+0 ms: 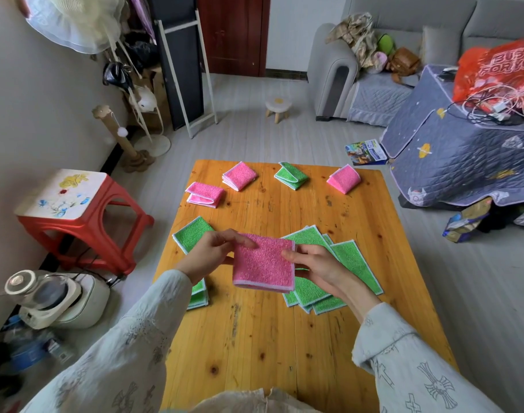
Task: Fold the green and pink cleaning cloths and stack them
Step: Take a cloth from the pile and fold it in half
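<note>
The pink cloth (263, 262) is up off the desk (254, 338) between my hands, already doubled, its fold at the near edge. My left hand (208, 253) has its grip on the left edge, fingers across the top; my right hand (311, 265) pinches the right edge. Folded so far, I judge: three pink ones (239, 175) and one green (291, 175) at the far side. Left: the loose green fan (329, 272) beside my right hand, and the stacking.
</note>
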Demonstrator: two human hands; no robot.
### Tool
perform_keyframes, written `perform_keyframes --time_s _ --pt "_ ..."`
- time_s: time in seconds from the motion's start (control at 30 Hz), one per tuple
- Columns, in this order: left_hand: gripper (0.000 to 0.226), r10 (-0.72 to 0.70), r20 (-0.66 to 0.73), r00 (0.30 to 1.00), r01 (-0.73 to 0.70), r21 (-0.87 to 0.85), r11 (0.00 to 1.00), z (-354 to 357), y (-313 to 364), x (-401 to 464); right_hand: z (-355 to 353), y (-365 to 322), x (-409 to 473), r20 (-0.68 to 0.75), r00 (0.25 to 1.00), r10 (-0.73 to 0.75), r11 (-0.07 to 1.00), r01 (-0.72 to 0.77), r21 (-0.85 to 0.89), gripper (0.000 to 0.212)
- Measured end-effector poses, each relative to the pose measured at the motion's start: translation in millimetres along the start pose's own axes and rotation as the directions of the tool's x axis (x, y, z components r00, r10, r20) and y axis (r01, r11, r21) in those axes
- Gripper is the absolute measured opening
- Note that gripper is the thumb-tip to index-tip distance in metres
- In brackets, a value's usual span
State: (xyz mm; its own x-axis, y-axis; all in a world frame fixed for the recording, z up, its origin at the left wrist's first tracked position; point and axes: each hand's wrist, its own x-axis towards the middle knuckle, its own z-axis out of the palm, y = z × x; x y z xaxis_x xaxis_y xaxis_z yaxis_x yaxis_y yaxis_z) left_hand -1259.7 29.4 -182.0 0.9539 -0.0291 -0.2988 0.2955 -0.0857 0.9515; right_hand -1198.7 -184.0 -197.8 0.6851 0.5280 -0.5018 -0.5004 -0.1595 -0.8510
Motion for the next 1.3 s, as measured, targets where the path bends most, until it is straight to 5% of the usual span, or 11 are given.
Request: perform_keyframes --time_s 0.23,0.33,0.47,0.67,1.07,1.13,1.23,1.3 --pt "0.036 -0.015 -0.078 0.997 -0.009 -0.3 0.954 7 -23 -8 6 3 -3 -0.073 0.997 -0.021 0.999 0.019 -0.027 0.012" --pt "0.038 -0.134 -0.139 0.981 0.065 -0.413 0.908 12 -46 -10 15 12 -1 -0.087 0.996 -0.012 0.999 0.01 -0.032 0.012" --pt "0.017 -0.297 -0.177 0.938 0.25 -0.246 0.936 25 -79 -23 29 35 7 -0.105 0.994 0.043 0.996 -0.051 -0.069 0.008" --pt "0.015 -0.206 -0.532 0.821 0.317 0.125 0.94 32 -154 -40 60 95 25 -0.116 0.967 0.228 0.953 -0.246 -0.177 0.005" --pt "0.031 -0.441 -0.648 0.621 0.626 0.071 0.777 -5 -254 -116 137 205 73 -0.175 0.871 0.458 0.796 -0.49 -0.356 0.016" --pt "0.033 -0.394 -0.658 0.642 0.653 0.198 0.731 -9 -258 -122 145 210 79 -0.178 0.901 0.395 0.762 -0.43 -0.484 0.014" --pt "0.039 -0.046 -0.565 0.824 0.497 0.682 0.537 -5 -260 -122 152 206 87 -0.148 0.935 0.322 0.68 -0.338 -0.651 0.013" --pt "0.048 0.04 -0.396 0.917 0.343 0.837 0.427 5 -259 -115 155 203 90 -0.158 0.945 0.288 0.651 -0.314 -0.691 0.007"
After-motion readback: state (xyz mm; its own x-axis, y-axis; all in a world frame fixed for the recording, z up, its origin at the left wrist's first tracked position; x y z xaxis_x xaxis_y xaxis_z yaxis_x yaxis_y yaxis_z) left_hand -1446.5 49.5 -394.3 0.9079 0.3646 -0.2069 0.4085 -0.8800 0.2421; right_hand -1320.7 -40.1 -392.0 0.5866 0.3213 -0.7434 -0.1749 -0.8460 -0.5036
